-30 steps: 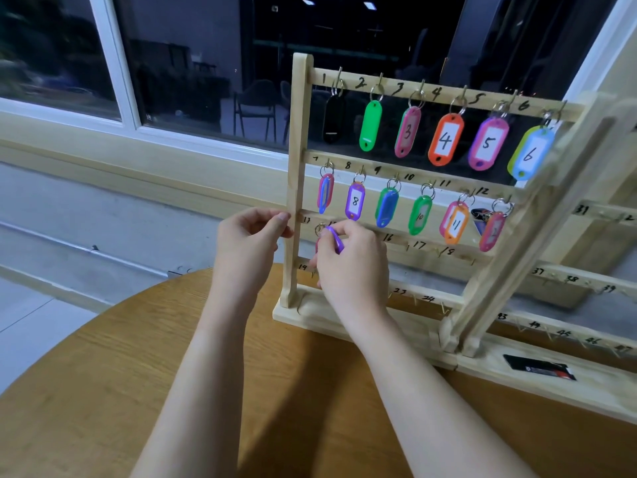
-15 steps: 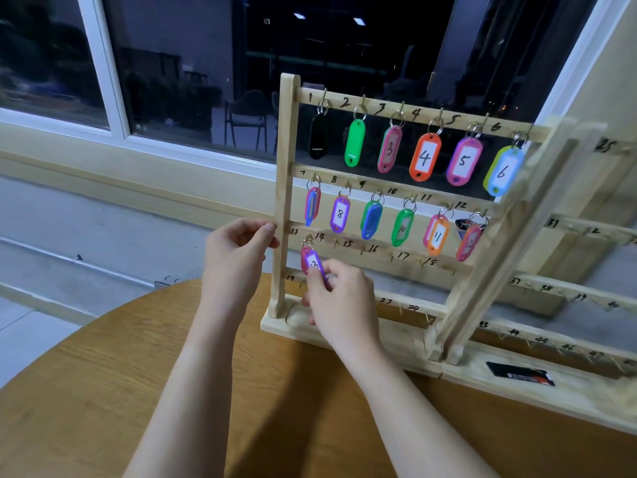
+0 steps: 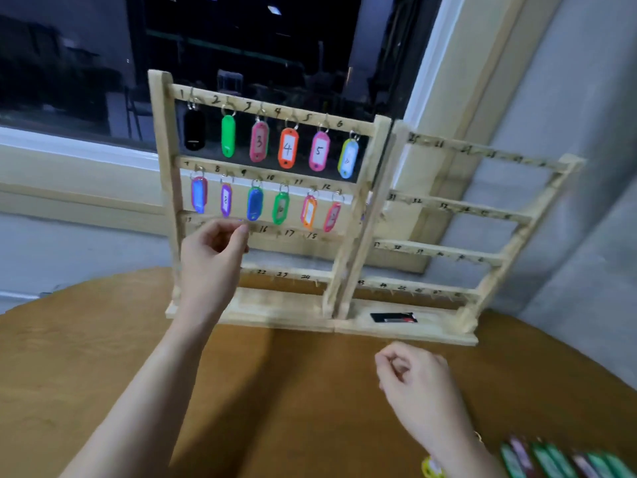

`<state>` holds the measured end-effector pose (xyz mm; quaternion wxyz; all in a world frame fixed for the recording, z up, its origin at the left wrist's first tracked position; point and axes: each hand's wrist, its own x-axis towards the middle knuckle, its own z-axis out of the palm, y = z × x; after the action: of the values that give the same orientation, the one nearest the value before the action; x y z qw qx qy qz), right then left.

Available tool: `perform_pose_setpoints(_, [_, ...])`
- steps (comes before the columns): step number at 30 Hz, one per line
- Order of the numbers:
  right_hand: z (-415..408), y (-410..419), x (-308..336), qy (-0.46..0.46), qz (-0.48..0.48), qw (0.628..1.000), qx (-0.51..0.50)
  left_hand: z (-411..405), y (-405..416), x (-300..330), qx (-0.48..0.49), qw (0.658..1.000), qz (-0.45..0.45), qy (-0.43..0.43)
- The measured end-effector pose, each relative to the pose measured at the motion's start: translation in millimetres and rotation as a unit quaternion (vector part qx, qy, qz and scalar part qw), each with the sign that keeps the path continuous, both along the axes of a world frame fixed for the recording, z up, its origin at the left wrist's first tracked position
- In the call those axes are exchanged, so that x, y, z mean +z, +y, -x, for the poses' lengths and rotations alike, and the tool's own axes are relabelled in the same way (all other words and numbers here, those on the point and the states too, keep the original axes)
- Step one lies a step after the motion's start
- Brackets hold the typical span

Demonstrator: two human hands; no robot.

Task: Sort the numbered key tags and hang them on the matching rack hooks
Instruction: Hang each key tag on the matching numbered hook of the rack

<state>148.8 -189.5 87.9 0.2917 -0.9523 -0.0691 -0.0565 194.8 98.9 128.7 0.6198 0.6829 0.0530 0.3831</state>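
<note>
Wooden rack (image 3: 355,215), twelve hung tags (image 3: 288,148), two hands (image 3: 212,257).

The right hand (image 3: 418,384) has left the rack (image 3: 165,188), apparently empty, over the table (image 3: 293,391).

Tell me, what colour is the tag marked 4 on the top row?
Orange tag, with a white label; head view.
</note>
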Motion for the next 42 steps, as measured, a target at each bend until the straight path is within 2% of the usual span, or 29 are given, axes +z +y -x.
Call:
perform_pose_setpoints(4, [28.6, -70.1, -10.7, -0.027, 0.042, 0.996, -0.073, 11.1, -67.9, -22.6, -0.105, 0.986, -0.092, 0.094])
perform_pose_setpoints(7, [50.6, -105.0, -20.7, 0.026, -0.001, 0.995, -0.094, 28.9, -120.8, -43.3, -0.217, 0.952, -0.181, 0.118])
perform_pose_setpoints(9, [62.9, -120.7, -28.3, 0.058, -0.04, 0.993, -0.098, 39.1, -151.7, -56.3, -0.287, 0.917, -0.245, 0.124])
perform_pose_setpoints(12, [74.0, -134.8, -42.8, 0.057, -0.042, 0.992, -0.106, 46.3, -189.7, -77.5, -0.377, 0.843, -0.343, 0.172])
perform_pose_setpoints(14, [78.4, -138.2, -50.1, 0.057, -0.033, 0.991, -0.114, 51.1, -209.5, -91.4, -0.406, 0.794, -0.401, 0.209])
perform_pose_setpoints(16, [81.3, -137.8, -52.8, 0.059, -0.029, 0.991, -0.119, 57.1, -225.8, -100.8, -0.399, 0.774, -0.431, 0.236])
perform_pose_setpoints(19, [85.1, -135.1, -55.1, 0.064, -0.02, 0.989, -0.128, 59.5, -241.5, -105.0, -0.356, 0.765, -0.453, 0.288])
perform_pose_setpoints(22, [85.5, -132.2, -52.7, 0.061, -0.024, 0.99, -0.128, 53.0, -244.4, -104.3, -0.364, 0.755, -0.442, 0.32])
perform_pose_setpoints(34, [88.4, -119.0, -46.4, 0.079, 0.023, 0.988, -0.13, 57.8, -238.2, -100.3, -0.364, 0.764, -0.408, 0.343])
perform_pose_setpoints(42, [96.8, -115.4, -49.9, 0.081, 0.048, 0.988, -0.125, 59.3, -225.6, -96.8, -0.341, 0.735, -0.461, 0.362])
